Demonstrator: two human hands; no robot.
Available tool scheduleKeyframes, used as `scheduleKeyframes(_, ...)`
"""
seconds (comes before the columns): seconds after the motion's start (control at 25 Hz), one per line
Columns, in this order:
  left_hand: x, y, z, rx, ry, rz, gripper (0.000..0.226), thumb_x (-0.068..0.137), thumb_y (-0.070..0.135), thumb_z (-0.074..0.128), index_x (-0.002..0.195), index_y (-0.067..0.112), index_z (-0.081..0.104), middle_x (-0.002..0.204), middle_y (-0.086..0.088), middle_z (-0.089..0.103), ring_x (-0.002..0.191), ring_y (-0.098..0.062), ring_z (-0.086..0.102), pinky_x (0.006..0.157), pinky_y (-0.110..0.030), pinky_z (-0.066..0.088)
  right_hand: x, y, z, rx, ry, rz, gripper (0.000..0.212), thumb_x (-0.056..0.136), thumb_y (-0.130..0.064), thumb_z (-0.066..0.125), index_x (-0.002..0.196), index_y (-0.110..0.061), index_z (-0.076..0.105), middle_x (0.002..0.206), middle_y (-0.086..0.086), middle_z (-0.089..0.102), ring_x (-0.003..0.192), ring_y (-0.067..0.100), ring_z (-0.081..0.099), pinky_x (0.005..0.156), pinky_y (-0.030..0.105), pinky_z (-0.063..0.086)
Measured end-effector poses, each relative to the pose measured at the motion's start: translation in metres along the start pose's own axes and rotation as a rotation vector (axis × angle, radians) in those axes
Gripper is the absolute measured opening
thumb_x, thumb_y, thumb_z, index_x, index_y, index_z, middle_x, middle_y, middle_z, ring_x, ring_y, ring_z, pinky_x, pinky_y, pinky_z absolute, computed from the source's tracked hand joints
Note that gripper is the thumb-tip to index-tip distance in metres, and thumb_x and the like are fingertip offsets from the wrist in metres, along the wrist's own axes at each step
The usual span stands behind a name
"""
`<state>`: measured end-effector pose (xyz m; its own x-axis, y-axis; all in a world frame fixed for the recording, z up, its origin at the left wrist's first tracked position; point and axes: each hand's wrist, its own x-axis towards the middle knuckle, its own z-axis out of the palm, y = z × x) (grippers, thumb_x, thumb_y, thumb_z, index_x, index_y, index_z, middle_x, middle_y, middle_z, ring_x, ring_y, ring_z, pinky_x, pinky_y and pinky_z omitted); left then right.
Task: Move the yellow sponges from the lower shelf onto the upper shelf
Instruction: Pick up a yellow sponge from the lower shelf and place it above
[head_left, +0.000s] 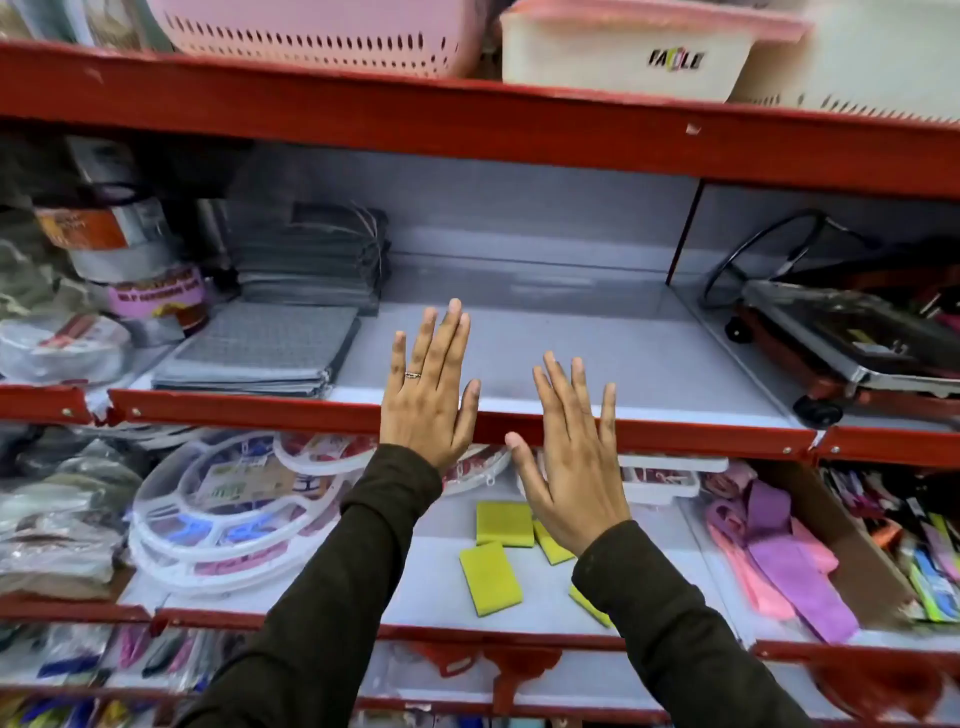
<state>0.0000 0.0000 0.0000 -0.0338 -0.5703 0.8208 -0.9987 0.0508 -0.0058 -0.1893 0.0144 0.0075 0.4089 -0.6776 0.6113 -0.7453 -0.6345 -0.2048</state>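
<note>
Yellow sponges (505, 523) on the lower shelf (441, 597), both hands empty above them.

Four sponges seen, all lying flat on the grey lower shelf: one just below and left of the right hand (571, 462), one further down toward the left sleeve (332, 597), two partly hidden behind the right hand and right sleeve (675, 623). Left hand (428, 395) raised flat with fingers spread, holding nothing, over the red front edge of the upper shelf (649, 358). Right hand also flat and spread, holding nothing, slightly lower than the left. Upper shelf bare just beyond the fingertips; grey cloths (260, 348) stacked left of the left hand, white round racks (218, 514) below it, pink and purple ribbons (774, 551) right of the right hand.
</note>
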Motion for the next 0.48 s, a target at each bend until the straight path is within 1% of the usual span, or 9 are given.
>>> scheduleKeyframes(0.16,-0.009,-0.012,0.028,0.090,-0.078,-0.048,0.067,0.101,0.033,0.035,0.160,0.009,0.015,0.168,-0.009,0.016,0.156,-0.020,0.000,0.127,-0.042,-0.009,-0.034,0.003,0.027,-0.029,-0.154,0.020,0.068,0.100,-0.043,0.037,0.156,-0.015,0.011,0.166,-0.001,0.004,0.153,0.017,-0.005,0.124,0.050,-0.003)
scheduleKeyframes(0.24,-0.014,-0.016,0.043,0.092,-0.125,-0.049,0.067,0.101,0.034,0.034,0.160,0.009,0.013,0.169,-0.010,0.016,0.157,-0.022,0.003,0.126,-0.040,-0.012,-0.054,0.007,0.044,-0.021,-0.228,0.012,0.068,0.100,-0.043,0.037,0.156,-0.015,0.010,0.166,-0.001,0.002,0.153,0.017,-0.006,0.123,0.048,-0.005)
scheduleKeyframes(0.36,-0.015,-0.020,0.057,0.122,-0.097,-0.031,0.066,0.102,0.036,0.033,0.160,0.010,0.015,0.168,-0.010,0.019,0.156,-0.026,0.012,0.126,-0.041,-0.012,-0.080,0.023,0.078,0.002,-0.360,0.024,0.065,0.101,-0.043,0.033,0.156,-0.018,0.010,0.166,-0.003,0.002,0.153,0.016,-0.007,0.123,0.046,-0.007)
scheduleKeyframes(0.48,-0.011,-0.019,0.060,0.131,-0.065,-0.032,0.065,0.102,0.036,0.031,0.160,0.011,0.016,0.168,-0.009,0.020,0.155,-0.028,0.014,0.125,-0.042,-0.011,-0.097,0.039,0.117,0.004,-0.539,0.021,0.063,0.100,-0.037,0.034,0.155,-0.015,0.014,0.166,0.002,0.011,0.153,0.018,-0.006,0.123,0.044,-0.008)
